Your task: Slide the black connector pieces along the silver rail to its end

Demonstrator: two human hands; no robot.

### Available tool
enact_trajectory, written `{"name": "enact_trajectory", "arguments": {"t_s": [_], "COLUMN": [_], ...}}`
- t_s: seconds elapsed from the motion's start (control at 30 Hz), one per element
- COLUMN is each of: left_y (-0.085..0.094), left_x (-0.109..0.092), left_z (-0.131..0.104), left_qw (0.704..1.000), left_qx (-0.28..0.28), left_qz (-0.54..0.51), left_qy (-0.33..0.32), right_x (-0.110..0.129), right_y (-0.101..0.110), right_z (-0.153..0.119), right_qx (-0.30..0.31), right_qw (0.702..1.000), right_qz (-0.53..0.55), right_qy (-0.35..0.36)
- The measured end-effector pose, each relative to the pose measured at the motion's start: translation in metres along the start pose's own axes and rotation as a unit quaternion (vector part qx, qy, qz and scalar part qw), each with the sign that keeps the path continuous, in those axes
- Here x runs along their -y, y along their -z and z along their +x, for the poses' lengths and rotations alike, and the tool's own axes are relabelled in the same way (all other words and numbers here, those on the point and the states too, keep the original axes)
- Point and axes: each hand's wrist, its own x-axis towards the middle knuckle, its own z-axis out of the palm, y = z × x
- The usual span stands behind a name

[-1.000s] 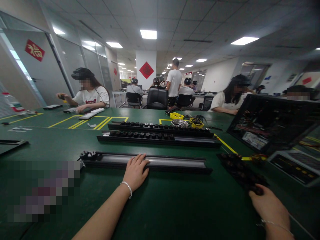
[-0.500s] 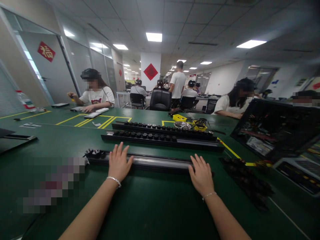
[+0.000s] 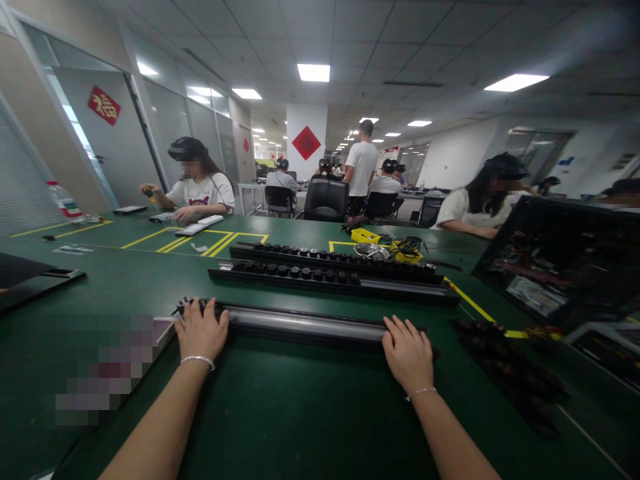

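A long black channel with a shiny metal strip (image 3: 305,323) lies crosswise on the green table. My left hand (image 3: 203,333) is over its left end, fingers spread and bent, touching small black parts (image 3: 187,305) there; the fingers partly cover those parts. At the channel's right end, my right hand (image 3: 410,347) rests with fingers stretched over the edge. Behind it lie two more black channels, the nearer one (image 3: 400,288) and the farther one (image 3: 270,254), each carrying a row of small round black parts.
An opened dark computer case (image 3: 545,260) stands at the right, with a pile of dark parts (image 3: 510,373) before it. Beyond the channels are a metal dish (image 3: 371,251) and a yellow bin (image 3: 365,236). A pixelated flat item (image 3: 105,373) lies left. Co-workers sit across the table.
My left hand has moved left along the channel to the small black parts at its end. My right hand stays at the right end. The view has shifted slightly.
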Motion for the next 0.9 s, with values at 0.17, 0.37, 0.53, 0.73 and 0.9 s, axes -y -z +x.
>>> {"name": "enact_trajectory", "arguments": {"t_s": [0.17, 0.37, 0.53, 0.73, 0.9], "left_y": [0.0, 0.002, 0.005, 0.005, 0.004], "left_x": [-0.002, -0.005, -0.007, -0.008, -0.011], "left_z": [-0.001, -0.002, -0.004, -0.005, -0.008], "left_qw": [1.0, 1.0, 0.999, 0.999, 0.997], "left_qx": [0.001, 0.003, 0.005, -0.002, -0.024], "left_qz": [-0.007, -0.01, -0.012, -0.021, -0.033], "left_qy": [-0.015, -0.027, -0.035, -0.045, -0.062], "right_x": [-0.002, -0.002, -0.002, -0.001, -0.001], "right_y": [0.0, 0.002, 0.002, 0.003, 0.006], "right_z": [-0.001, -0.002, -0.002, -0.002, -0.001], "right_qx": [-0.006, -0.013, -0.006, 0.006, 0.02], "right_qw": [1.0, 1.0, 1.0, 1.0, 1.0], "right_qz": [-0.001, -0.003, 0.001, 0.006, 0.004], "right_qy": [0.002, 0.005, 0.003, -0.003, -0.008]}}
